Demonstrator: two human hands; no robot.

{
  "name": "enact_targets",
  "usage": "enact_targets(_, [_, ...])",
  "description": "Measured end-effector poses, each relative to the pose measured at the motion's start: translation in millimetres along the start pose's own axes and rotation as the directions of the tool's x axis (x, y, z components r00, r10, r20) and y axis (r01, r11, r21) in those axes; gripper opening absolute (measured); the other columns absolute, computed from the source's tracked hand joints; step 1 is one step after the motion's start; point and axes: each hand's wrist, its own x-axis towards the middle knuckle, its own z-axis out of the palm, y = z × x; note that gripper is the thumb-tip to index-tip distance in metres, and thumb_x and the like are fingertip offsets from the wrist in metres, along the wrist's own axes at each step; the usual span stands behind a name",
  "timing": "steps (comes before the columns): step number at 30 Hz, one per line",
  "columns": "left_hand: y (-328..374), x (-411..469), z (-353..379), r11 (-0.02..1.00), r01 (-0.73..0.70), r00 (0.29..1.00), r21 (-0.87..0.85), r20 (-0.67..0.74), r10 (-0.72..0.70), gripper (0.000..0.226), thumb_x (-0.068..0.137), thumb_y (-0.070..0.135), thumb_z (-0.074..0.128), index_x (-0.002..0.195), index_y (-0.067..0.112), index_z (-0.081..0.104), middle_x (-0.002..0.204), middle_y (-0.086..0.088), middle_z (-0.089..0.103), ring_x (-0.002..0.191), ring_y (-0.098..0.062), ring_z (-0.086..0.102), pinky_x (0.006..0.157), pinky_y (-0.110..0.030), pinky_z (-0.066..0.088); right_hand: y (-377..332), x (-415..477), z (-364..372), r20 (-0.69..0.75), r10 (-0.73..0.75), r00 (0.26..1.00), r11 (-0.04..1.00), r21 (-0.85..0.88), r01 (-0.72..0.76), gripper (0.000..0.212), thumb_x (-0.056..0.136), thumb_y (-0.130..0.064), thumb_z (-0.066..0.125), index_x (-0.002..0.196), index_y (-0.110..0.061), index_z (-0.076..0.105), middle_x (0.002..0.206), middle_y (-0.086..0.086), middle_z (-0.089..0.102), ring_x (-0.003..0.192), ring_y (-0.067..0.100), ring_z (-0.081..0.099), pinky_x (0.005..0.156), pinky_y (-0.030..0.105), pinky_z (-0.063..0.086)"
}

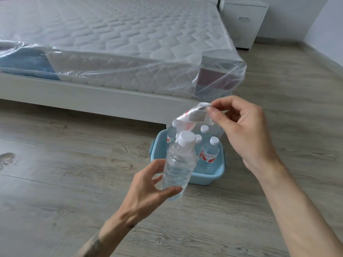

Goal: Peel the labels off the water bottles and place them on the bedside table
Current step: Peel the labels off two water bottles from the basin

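My left hand (148,188) grips the lower part of a clear water bottle (179,164) with a white cap, held upright above the floor. The bottle's body shows no label. My right hand (241,127) pinches one end of a thin clear label (191,115) with red print, stretched up and to the right of the cap. Whether its lower end still touches the bottle I cannot tell. Behind the bottle, a light blue tub (207,178) on the floor holds several capped bottles; one labelled bottle (210,151) shows red print. The white bedside table (243,23) stands at the far right.
A bed with a quilted mattress (120,39) in clear plastic wrap fills the upper left. Its white frame (83,97) runs across the middle. Grey wood-look flooring (65,164) surrounds the tub, with a dark smudge (7,158) at the left edge.
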Motion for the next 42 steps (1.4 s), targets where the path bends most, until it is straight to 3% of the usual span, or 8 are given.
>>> enact_targets(6, [-11.0, -1.5, -4.0, 0.995, 0.030, 0.998, -0.099, -0.054, -0.035, 0.066, 0.063, 0.043, 0.093, 0.123, 0.030, 0.069, 0.120, 0.011, 0.080, 0.120, -0.008, 0.073, 0.103, -0.029, 0.053, 74.0, -33.2, -46.0, -0.227, 0.380, 0.897, 0.923, 0.033, -0.383, 0.010, 0.090, -0.021, 0.071, 0.081, -0.020, 0.076, 0.066, -0.011, 0.071, 0.058, 0.001, 0.058, 0.056, 0.018, 0.048])
enact_targets(12, [-39.1, -5.2, -1.5, 0.981, 0.100, 0.984, -0.167, -0.127, -0.122, 0.063, 0.059, 0.038, 0.092, 0.117, 0.035, 0.068, 0.118, 0.003, 0.081, 0.115, -0.019, 0.076, 0.101, -0.038, 0.059, 158.7, -94.7, -77.4, -0.380, 0.650, 0.659, 0.693, -0.061, -0.718, 0.008, 0.086, -0.017, 0.072, 0.084, -0.013, 0.078, 0.068, -0.001, 0.068, 0.068, 0.020, 0.058, 0.069, 0.035, 0.045])
enact_targets(17, [-75.8, -9.2, -2.5, 0.977, 0.154, 0.969, -0.147, -0.172, -0.179, 0.068, 0.057, 0.042, 0.093, 0.118, 0.040, 0.065, 0.119, 0.001, 0.080, 0.111, -0.015, 0.078, 0.096, -0.032, 0.062, 207.1, -145.8, -75.4, -0.392, 0.749, 0.535, 0.545, -0.095, -0.833, 0.006, 0.085, -0.016, 0.076, 0.079, -0.015, 0.078, 0.067, 0.003, 0.069, 0.067, 0.021, 0.058, 0.068, 0.034, 0.046])
enact_targets(27, [-154.1, -7.6, 8.5, 0.967, 0.255, 0.941, -0.010, -0.227, -0.251, 0.065, 0.059, 0.046, 0.088, 0.113, 0.023, 0.062, 0.114, -0.002, 0.075, 0.109, -0.023, 0.076, 0.098, -0.049, 0.062, 260.5, -184.8, -65.6, -0.425, 0.819, 0.385, 0.353, -0.156, -0.923, 0.011, 0.079, -0.007, 0.078, 0.083, -0.017, 0.077, 0.061, -0.001, 0.078, 0.073, 0.027, 0.076, 0.084, 0.048, 0.062])
enact_targets(32, [-180.4, -2.0, 17.1, 0.970, 0.241, 0.935, 0.026, -0.274, -0.225, 0.058, 0.067, 0.034, 0.095, 0.112, 0.034, 0.058, 0.118, 0.002, 0.070, 0.111, -0.018, 0.073, 0.099, -0.036, 0.059, 261.7, -181.1, -61.2, -0.417, 0.779, 0.469, 0.402, -0.243, -0.883, 0.026, 0.079, -0.010, 0.084, 0.102, -0.016, 0.075, 0.099, 0.009, 0.079, 0.094, 0.030, 0.073, 0.089, 0.040, 0.056])
enact_targets(35, [-195.5, 1.1, 21.3, 0.964, 0.260, 0.924, 0.052, -0.303, -0.233, 0.064, 0.073, 0.016, 0.097, 0.110, 0.045, 0.054, 0.120, 0.003, 0.067, 0.111, -0.014, 0.072, 0.092, -0.032, 0.059, 247.9, -161.8, -55.5, -0.398, 0.704, 0.589, 0.499, -0.314, -0.808, 0.022, 0.083, -0.013, 0.084, 0.100, -0.022, 0.073, 0.101, 0.005, 0.078, 0.087, 0.021, 0.070, 0.077, 0.032, 0.049])
enact_targets(39, [-203.4, 4.4, 23.3, 0.961, 0.275, 0.917, 0.042, -0.310, -0.249, 0.080, 0.072, 0.019, 0.098, 0.111, 0.067, 0.048, 0.122, 0.022, 0.061, 0.110, 0.006, 0.067, 0.084, -0.015, 0.053, 221.9, -119.5, -40.1, -0.304, 0.616, 0.727, 0.647, -0.332, -0.687, 0.023, 0.088, -0.007, 0.079, 0.103, -0.024, 0.073, 0.101, -0.005, 0.076, 0.079, 0.001, 0.071, 0.067, 0.018, 0.048])
enact_targets(42, [-205.3, 6.7, 21.1, 0.961, 0.276, 0.917, 0.031, -0.309, -0.254, 0.078, 0.070, 0.025, 0.100, 0.113, 0.067, 0.049, 0.123, 0.028, 0.060, 0.111, 0.001, 0.068, 0.089, -0.021, 0.055, 204.8, -80.4, -25.5, -0.236, 0.544, 0.805, 0.746, -0.303, -0.593, 0.023, 0.090, -0.012, 0.079, 0.108, -0.026, 0.071, 0.104, -0.012, 0.074, 0.073, -0.004, 0.071, 0.066, 0.016, 0.050])
